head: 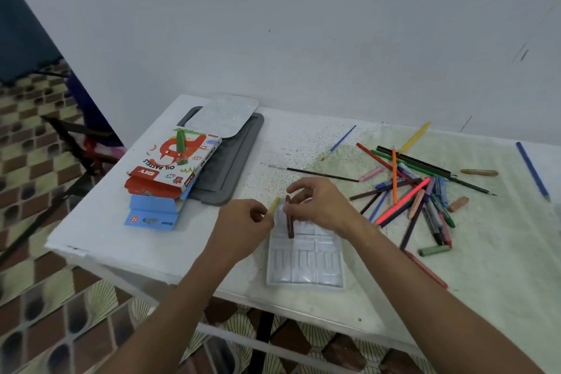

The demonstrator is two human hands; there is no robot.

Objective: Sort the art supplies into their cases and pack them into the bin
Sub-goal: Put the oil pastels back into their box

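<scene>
I am looking down at the white counter (100, 228), where my left hand (243, 222) is pinching a yellow crayon (273, 206) by its lower end, and my right hand (318, 206) is gripping a brown crayon (290, 223) and holding it over the top of the clear plastic tray (305, 264). The tray is lying flat just in front of me. To the left, an oil pastel box (173, 162) is resting on a blue box (154, 214), both overlapping a grey bin lid (230, 167). To the right, a loose pile of coloured pencils, markers and crayons (409, 191) is sprawling across the counter, with a thin black paintbrush (312, 172) lying between the pile and the lid.
</scene>
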